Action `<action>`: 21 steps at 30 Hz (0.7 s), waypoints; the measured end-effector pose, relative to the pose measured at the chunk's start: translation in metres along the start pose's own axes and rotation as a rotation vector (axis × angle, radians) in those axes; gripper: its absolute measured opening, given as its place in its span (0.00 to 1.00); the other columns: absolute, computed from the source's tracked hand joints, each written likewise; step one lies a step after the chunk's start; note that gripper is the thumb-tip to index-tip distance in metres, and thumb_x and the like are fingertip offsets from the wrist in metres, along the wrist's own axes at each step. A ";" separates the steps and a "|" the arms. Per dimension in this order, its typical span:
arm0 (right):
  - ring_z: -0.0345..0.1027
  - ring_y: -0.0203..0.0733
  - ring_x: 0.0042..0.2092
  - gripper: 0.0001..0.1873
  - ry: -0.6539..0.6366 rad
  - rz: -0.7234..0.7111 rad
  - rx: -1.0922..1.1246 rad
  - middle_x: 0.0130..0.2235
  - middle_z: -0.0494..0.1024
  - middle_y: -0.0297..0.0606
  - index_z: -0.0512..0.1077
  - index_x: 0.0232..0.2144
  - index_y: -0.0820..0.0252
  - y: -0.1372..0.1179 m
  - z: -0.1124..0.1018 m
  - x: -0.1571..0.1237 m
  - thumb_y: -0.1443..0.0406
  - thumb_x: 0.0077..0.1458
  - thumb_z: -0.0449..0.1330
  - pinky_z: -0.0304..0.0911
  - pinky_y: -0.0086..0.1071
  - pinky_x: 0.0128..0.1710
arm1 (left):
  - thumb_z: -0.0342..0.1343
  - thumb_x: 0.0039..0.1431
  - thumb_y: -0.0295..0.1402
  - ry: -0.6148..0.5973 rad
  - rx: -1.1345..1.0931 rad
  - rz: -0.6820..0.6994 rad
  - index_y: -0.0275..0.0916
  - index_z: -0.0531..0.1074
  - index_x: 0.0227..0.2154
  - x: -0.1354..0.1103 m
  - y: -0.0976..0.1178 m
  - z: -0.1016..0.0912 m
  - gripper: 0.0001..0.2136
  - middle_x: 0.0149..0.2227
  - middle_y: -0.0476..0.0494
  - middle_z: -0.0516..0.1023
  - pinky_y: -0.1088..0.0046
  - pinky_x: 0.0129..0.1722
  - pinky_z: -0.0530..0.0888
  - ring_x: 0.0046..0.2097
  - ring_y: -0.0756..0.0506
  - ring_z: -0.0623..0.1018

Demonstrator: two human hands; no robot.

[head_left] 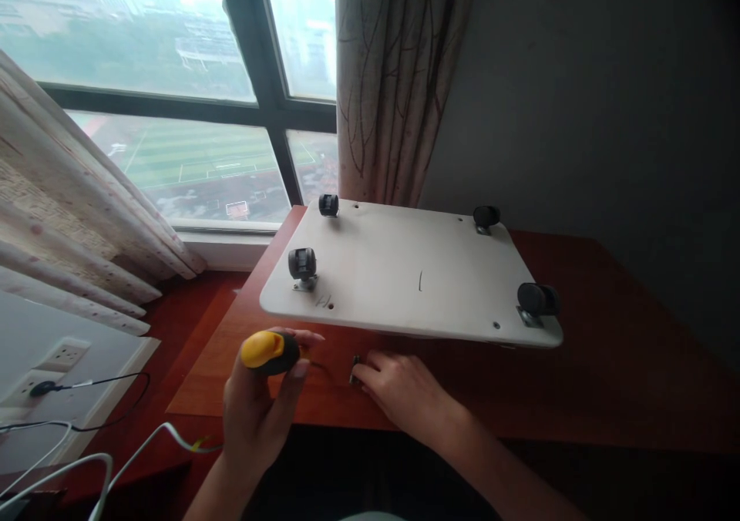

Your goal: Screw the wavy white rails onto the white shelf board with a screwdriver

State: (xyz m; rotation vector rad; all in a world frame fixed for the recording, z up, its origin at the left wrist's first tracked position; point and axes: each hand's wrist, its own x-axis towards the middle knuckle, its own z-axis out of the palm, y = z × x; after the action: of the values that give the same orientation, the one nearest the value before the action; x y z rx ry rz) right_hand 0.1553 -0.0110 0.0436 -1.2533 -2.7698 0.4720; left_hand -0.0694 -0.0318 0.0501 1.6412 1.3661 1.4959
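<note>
Screwdriver, yellow and black, in the left hand above the near left of the table.
Left fingers and thumb wrap around it; the right hand's fingers bunch narrowly at a small dark piece, whether gripping it I cannot tell. Beyond both, a white board bears four wheels.

One left hand and one right hand are in view. There is one screwdriver, one small dark piece, one board, four wheels, four holes, one table, two curtains, two wall sockets and one black plug.
</note>
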 end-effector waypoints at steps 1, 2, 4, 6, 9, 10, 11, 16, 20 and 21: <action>0.74 0.40 0.42 0.11 -0.004 -0.004 -0.012 0.42 0.77 0.37 0.73 0.46 0.54 -0.001 0.000 0.001 0.67 0.69 0.52 0.65 0.28 0.34 | 0.58 0.65 0.35 -0.005 0.001 0.001 0.39 0.68 0.50 -0.001 -0.001 0.000 0.13 0.43 0.38 0.80 0.59 0.49 0.80 0.45 0.40 0.82; 0.74 0.41 0.42 0.10 -0.009 -0.009 -0.022 0.42 0.77 0.37 0.73 0.45 0.55 -0.001 0.000 0.002 0.67 0.68 0.53 0.65 0.29 0.34 | 0.58 0.65 0.35 -0.009 0.002 0.005 0.39 0.67 0.50 -0.001 -0.003 0.000 0.13 0.43 0.38 0.81 0.59 0.48 0.81 0.45 0.40 0.82; 0.74 0.42 0.41 0.08 -0.016 -0.007 -0.039 0.42 0.78 0.37 0.74 0.43 0.56 -0.002 -0.001 0.004 0.67 0.67 0.54 0.65 0.30 0.34 | 0.58 0.65 0.35 -0.021 0.010 0.006 0.39 0.67 0.50 -0.002 -0.005 0.001 0.13 0.42 0.38 0.81 0.61 0.46 0.81 0.44 0.40 0.82; 0.74 0.44 0.41 0.07 -0.023 0.000 -0.047 0.41 0.78 0.38 0.74 0.41 0.57 -0.003 -0.001 0.005 0.66 0.66 0.56 0.65 0.30 0.34 | 0.58 0.65 0.34 -0.026 0.027 0.008 0.39 0.68 0.50 -0.001 -0.007 0.002 0.13 0.42 0.39 0.81 0.62 0.46 0.81 0.44 0.40 0.82; 0.74 0.44 0.41 0.08 -0.033 0.001 -0.052 0.40 0.78 0.40 0.74 0.41 0.58 -0.003 -0.002 0.005 0.67 0.66 0.54 0.65 0.30 0.33 | 0.58 0.64 0.33 -0.033 0.058 0.023 0.39 0.68 0.50 0.001 -0.008 0.004 0.13 0.42 0.40 0.80 0.64 0.47 0.80 0.44 0.41 0.82; 0.74 0.43 0.40 0.09 -0.035 -0.002 -0.049 0.40 0.78 0.40 0.74 0.41 0.58 -0.003 -0.002 0.005 0.69 0.66 0.53 0.65 0.30 0.33 | 0.58 0.64 0.32 -0.036 0.063 0.033 0.40 0.68 0.50 0.002 -0.007 0.004 0.13 0.42 0.41 0.80 0.64 0.46 0.80 0.44 0.41 0.82; 0.74 0.43 0.40 0.10 -0.037 -0.003 -0.041 0.40 0.78 0.40 0.74 0.41 0.58 -0.003 -0.002 0.004 0.71 0.66 0.52 0.65 0.30 0.33 | 0.58 0.64 0.32 -0.042 0.066 0.042 0.40 0.68 0.50 0.002 -0.006 0.005 0.13 0.42 0.42 0.80 0.65 0.46 0.79 0.43 0.42 0.82; 0.74 0.40 0.40 0.11 0.036 -0.003 0.239 0.40 0.79 0.38 0.76 0.41 0.57 -0.006 -0.013 0.000 0.69 0.66 0.53 0.66 0.30 0.39 | 0.57 0.65 0.31 -0.043 0.109 0.082 0.41 0.67 0.48 0.003 0.004 0.011 0.11 0.40 0.45 0.81 0.70 0.43 0.78 0.40 0.45 0.82; 0.73 0.36 0.39 0.07 0.217 -0.023 0.715 0.39 0.80 0.35 0.77 0.40 0.57 -0.010 -0.045 0.002 0.68 0.62 0.59 0.66 0.27 0.41 | 0.56 0.65 0.32 -0.024 0.136 0.090 0.40 0.67 0.48 0.002 0.006 0.013 0.10 0.40 0.44 0.81 0.70 0.42 0.78 0.41 0.45 0.82; 0.72 0.35 0.37 0.07 0.243 -0.009 0.793 0.38 0.81 0.34 0.77 0.39 0.58 -0.011 -0.055 0.005 0.67 0.61 0.60 0.65 0.27 0.38 | 0.56 0.65 0.31 -0.025 0.138 0.097 0.40 0.67 0.48 0.001 0.006 0.013 0.10 0.40 0.44 0.81 0.70 0.42 0.78 0.41 0.45 0.81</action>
State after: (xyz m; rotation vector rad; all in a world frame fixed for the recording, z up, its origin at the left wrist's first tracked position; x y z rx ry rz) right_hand 0.1540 -0.0004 0.0989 -0.9968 -2.0302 1.1682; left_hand -0.0559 -0.0299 0.0525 1.8292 1.4227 1.4582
